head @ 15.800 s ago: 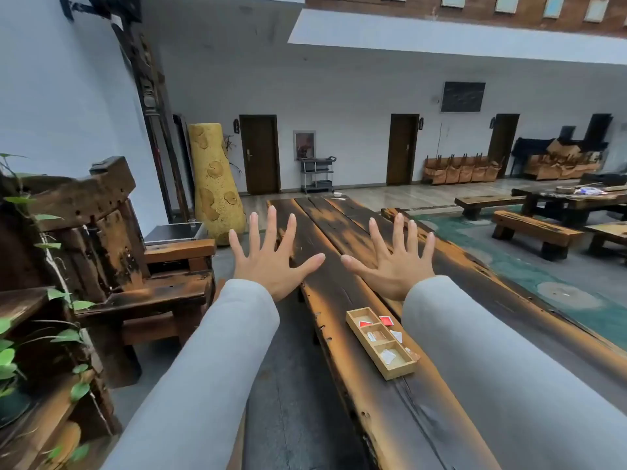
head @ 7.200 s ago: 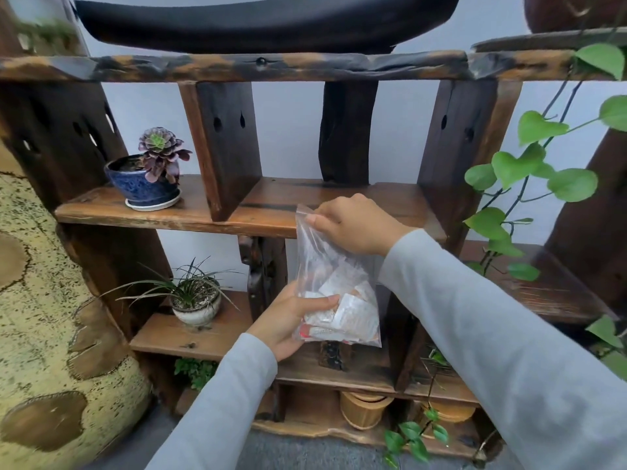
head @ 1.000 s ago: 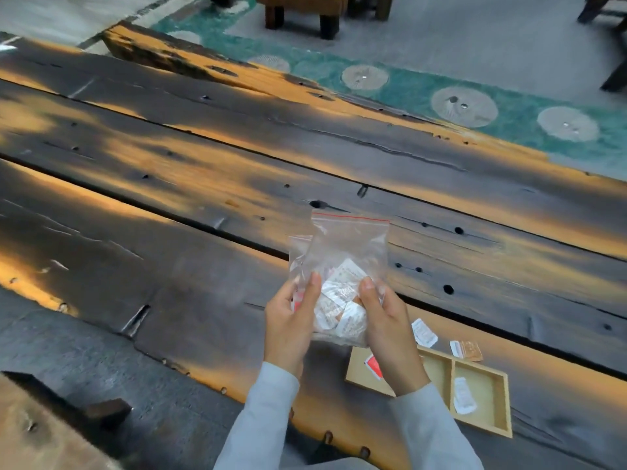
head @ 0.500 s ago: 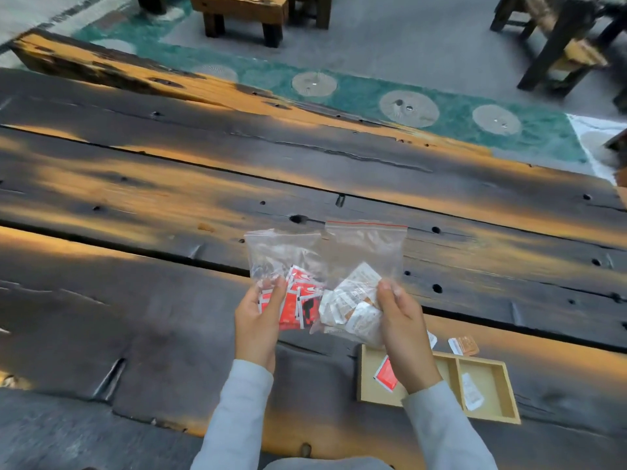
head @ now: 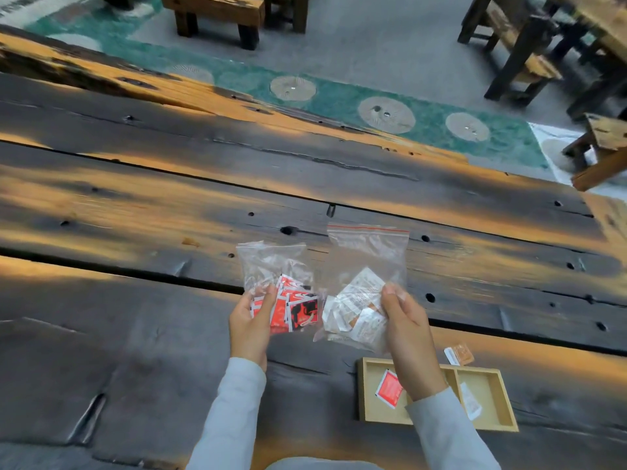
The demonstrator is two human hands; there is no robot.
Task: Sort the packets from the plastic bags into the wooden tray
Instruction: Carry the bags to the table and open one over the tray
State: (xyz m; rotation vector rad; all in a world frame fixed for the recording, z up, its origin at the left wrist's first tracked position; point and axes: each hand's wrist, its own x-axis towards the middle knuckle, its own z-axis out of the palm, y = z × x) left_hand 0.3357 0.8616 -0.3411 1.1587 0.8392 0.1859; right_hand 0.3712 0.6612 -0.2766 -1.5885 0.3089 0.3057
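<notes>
I hold two clear plastic bags above the dark wooden table. My left hand grips the bag of red packets at its lower left. My right hand grips the zip bag of white packets at its lower right. The wooden tray lies on the table below my right forearm, with a red packet in its left compartment and a white packet in its right one. The tray's middle is hidden by my arm.
A small orange packet lies on the table just behind the tray. Beyond the table's far edge are a green patterned rug, a low wooden bench and more wooden furniture at the upper right.
The two bags, held stacked together a second ago, are now spread apart side by side, red packets left and white packets right. The view has shifted so the tray sits further right.
</notes>
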